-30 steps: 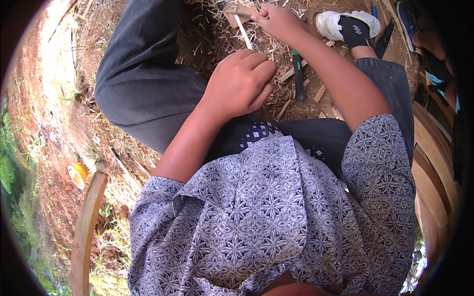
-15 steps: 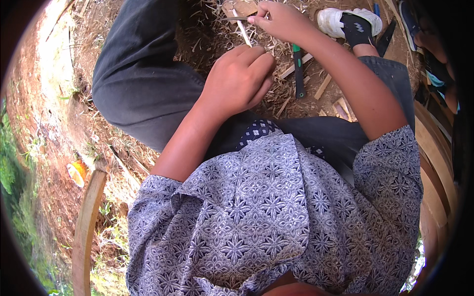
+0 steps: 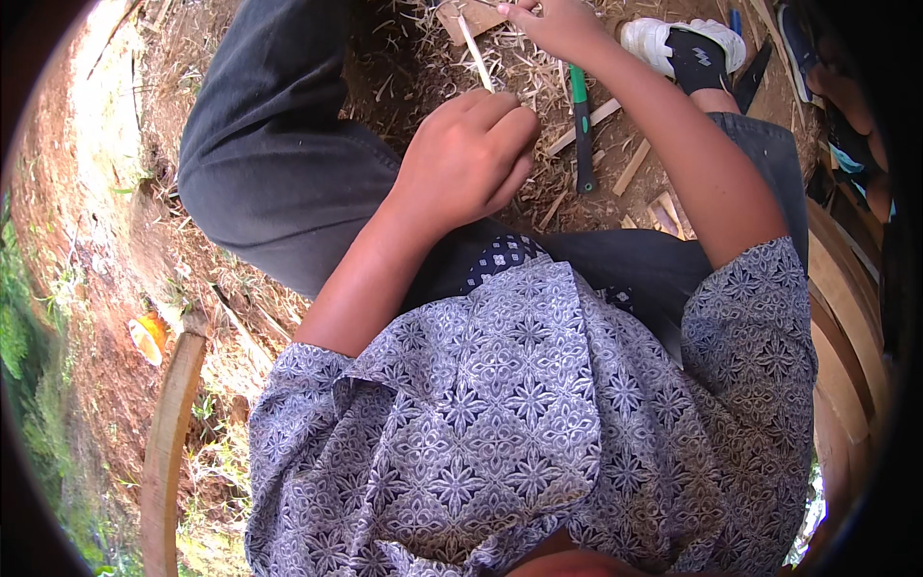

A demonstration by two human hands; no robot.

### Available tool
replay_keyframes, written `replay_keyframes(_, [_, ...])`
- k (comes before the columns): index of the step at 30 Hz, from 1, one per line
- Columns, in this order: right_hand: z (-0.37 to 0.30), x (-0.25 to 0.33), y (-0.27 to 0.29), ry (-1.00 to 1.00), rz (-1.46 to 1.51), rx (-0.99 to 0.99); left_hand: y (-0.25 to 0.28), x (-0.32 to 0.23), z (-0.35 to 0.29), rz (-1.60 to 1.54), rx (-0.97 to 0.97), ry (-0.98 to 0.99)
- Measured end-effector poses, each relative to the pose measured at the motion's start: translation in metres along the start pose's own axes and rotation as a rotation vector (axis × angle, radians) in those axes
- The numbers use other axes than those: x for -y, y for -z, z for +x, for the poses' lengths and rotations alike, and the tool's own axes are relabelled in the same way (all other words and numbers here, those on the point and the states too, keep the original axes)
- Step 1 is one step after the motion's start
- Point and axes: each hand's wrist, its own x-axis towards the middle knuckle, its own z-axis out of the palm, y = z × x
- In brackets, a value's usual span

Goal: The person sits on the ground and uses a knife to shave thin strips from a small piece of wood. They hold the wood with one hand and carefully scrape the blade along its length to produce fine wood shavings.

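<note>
My left hand [image 3: 468, 159] is closed in a fist around a thin pale wooden stick [image 3: 475, 56], which sticks out past the knuckles, away from me. My right hand [image 3: 561, 24] is at the top edge of the view, closed on a knife. Only a sliver of the thin dark blade shows, close beyond the stick's far end. Below that end lies a flat piece of wood [image 3: 458, 26] on the ground. Between my forearms, a tool with a green and black handle [image 3: 583, 135] rests among wood shavings.
Shavings and wood offcuts [image 3: 631, 167] litter the ground between my legs. My white shoe [image 3: 646, 46] is at upper right, beside a dark flat blade [image 3: 754, 77]. Curved boards [image 3: 846, 288] stand at the right, near another person's limbs. A wooden beam [image 3: 169, 433] is at lower left.
My right hand has moved away from me along the stick, taking the knife to the top edge of the view. My left hand stays nearly still, gripping the stick.
</note>
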Motion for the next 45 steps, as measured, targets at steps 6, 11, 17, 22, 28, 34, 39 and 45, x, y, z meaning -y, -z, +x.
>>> replay_keyframes(6, [-0.009, 0.015, -0.001, 0.122, -0.094, 0.057, -0.001, -0.001, 0.001, -0.020, -0.005, 0.024])
replay_keyframes(11, [-0.003, 0.030, -0.005, -0.022, -0.177, 0.076, -0.002, 0.001, 0.003, -0.031, 0.005, 0.028])
replay_keyframes(17, [-0.004, 0.027, -0.017, -0.095, -0.133, 0.043, -0.003, 0.003, 0.001, -0.036, 0.022, 0.039])
replay_keyframes(22, [0.024, -0.026, -0.043, -0.025, -0.098, 0.033, -0.002, 0.008, -0.001, -0.124, -0.032, 0.131])
replay_keyframes(28, [-0.024, -0.017, -0.012, -0.355, 0.637, 0.279, 0.001, 0.020, -0.007, -0.243, 0.053, 0.499])
replay_keyframes(34, [-0.050, -0.068, -0.013, -0.274, 0.782, 0.287, -0.035, 0.103, -0.026, -0.275, 0.012, 0.481])
replay_keyframes(39, [-0.031, -0.044, 0.009, -0.215, 0.747, 0.286, -0.026, 0.144, -0.025, -0.337, -0.135, 0.584])
replay_keyframes(45, [-0.016, -0.010, 0.018, 0.013, 0.670, 0.363, -0.018, 0.168, -0.004, -0.475, -0.216, 0.722])
